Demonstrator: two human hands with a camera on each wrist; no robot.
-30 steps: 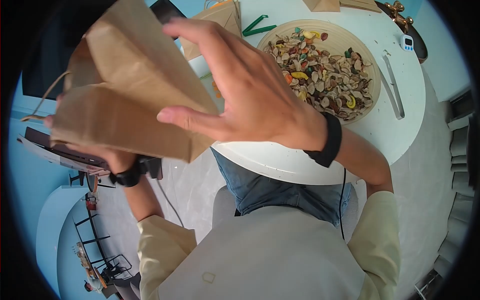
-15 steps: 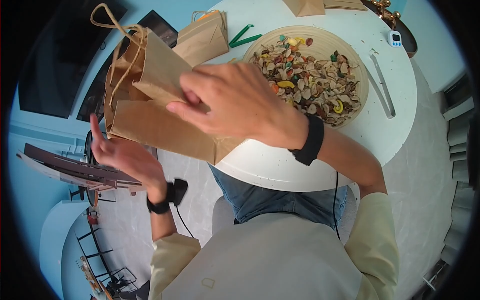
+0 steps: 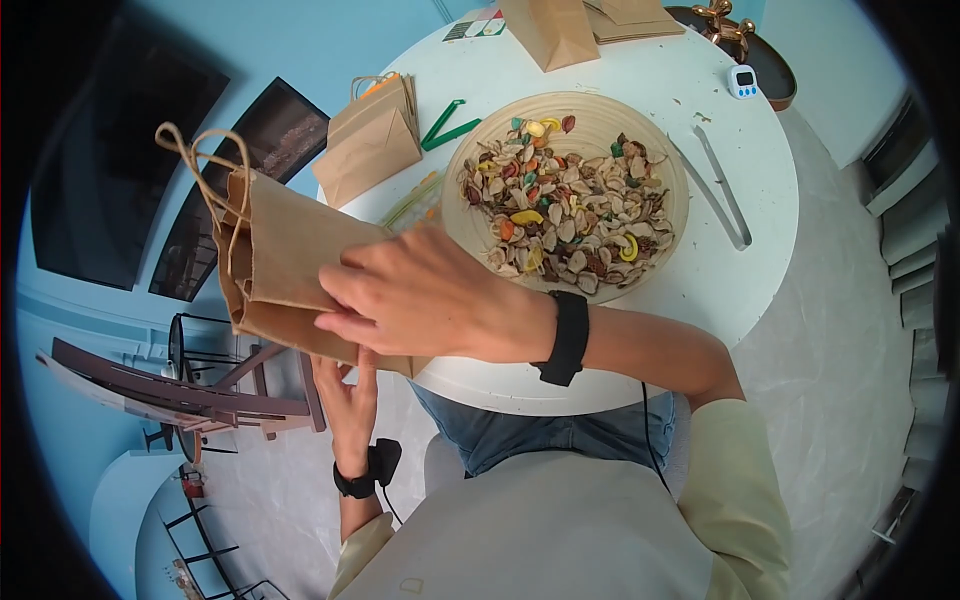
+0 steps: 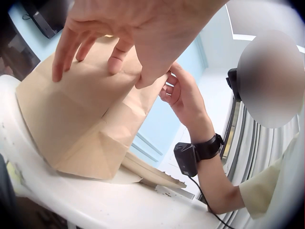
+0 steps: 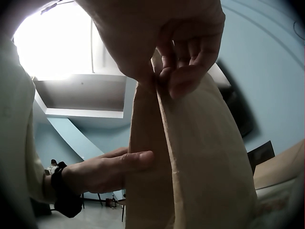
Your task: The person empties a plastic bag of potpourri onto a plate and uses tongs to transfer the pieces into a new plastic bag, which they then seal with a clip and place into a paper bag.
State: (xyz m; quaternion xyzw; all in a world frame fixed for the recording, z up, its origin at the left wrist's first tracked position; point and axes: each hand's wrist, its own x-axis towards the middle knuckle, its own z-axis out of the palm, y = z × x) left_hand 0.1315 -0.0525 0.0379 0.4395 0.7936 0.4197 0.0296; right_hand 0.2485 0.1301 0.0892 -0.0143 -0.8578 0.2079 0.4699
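A brown paper bag (image 3: 300, 225) with twisted handles (image 3: 236, 165) tilts over the near left edge of the round white table, its mouth toward the left. My right hand (image 3: 430, 295) pinches the edge of its mouth, as the right wrist view shows a fold between thumb and fingers. My left hand (image 3: 348, 405) is at the bag's near side; its fingers (image 4: 58, 67) lie extended against the paper in the left wrist view. A round tan tray (image 3: 460, 225) holds a heap of dried potpourri (image 3: 570, 215) beyond the right hand.
Metal tongs (image 3: 722, 195) lie right of the tray, near a small white timer (image 3: 742, 80). Green clips (image 3: 445, 128) and upright paper bags (image 3: 368, 150) stand at the left of the table (image 3: 760, 230). More brown bags (image 3: 555, 35) are at the back.
The left hand has let go of the bag's far side, swung away and returned to its near side. The right hand, at first spread, now pinches the mouth edge. The bag has moved lower.
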